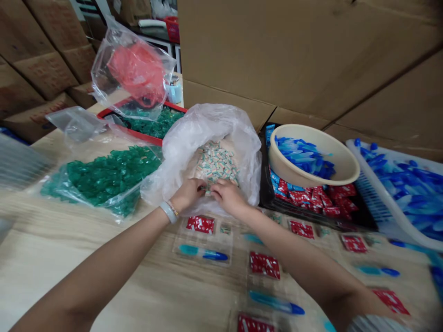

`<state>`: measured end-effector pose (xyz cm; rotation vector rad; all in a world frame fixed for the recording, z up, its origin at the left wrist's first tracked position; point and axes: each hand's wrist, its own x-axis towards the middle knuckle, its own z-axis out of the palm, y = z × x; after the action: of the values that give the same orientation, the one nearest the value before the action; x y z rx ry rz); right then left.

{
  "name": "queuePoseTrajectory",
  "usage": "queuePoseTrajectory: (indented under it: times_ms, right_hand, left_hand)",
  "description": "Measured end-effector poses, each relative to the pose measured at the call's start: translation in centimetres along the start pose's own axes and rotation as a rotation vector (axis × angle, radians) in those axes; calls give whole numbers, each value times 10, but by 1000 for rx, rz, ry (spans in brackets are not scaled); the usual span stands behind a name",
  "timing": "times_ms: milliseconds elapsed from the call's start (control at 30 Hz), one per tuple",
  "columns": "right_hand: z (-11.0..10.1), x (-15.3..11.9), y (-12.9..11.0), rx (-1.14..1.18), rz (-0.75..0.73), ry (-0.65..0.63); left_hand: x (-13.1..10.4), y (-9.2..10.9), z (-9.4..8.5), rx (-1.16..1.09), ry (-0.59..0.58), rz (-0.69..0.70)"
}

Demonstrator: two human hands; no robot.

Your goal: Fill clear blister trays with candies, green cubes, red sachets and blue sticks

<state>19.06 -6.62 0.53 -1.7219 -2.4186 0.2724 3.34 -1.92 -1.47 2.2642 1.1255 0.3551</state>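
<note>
Both hands are at the near edge of a white plastic bag (242, 138) that lies open on the table. Many small patterned pieces (218, 161) fill its mouth. My left hand (190, 192), with a band and a bracelet at the wrist, has its fingers bent together at the pieces; what they hold is too small to name. My right hand (226, 193) is close beside it, fingers curled at the near side of the pile, their grip unclear. Just below the hands lie a red packet (200, 224) and a blue pen-like item (203, 252) in a clear tray.
Green pieces (100, 175) in clear plastic and a red-rimmed tray (138, 133) stand left. To the right are a cream basin (349, 166) of blue items, a black tray (265, 193) of red packets and a white basket (377, 207). Clear trays cover the near right.
</note>
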Motion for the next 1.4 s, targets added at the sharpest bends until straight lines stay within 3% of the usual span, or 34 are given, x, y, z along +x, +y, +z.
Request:
queuePoseTrajectory:
  times_ms: [167, 300, 500, 600, 833, 1133, 1400]
  right_hand:
    - [1, 14, -10, -146, -97, -30]
    - [1, 15, -13, -191, -111, -35]
    - [-7, 10, 16, -26, 47, 9]
    - [-7, 9, 26, 6, 48, 10]
    - [0, 17, 16, -104, -100, -20]
    - [2, 10, 17, -70, -73, -9]
    - [-3, 8, 8, -172, -107, -34]
  left_hand:
    - [5, 0, -6, 68, -85, 6]
    - [3, -2, -6, -27, -122, 32]
    - [-5, 4, 1, -15, 63, 3]
    - [-7, 8, 2, 15, 84, 31]
    - [-8, 8, 2, 43, 53, 47]
    - [-10, 6, 5, 30, 76, 15]
    - [-10, 5, 4, 7, 71, 42]
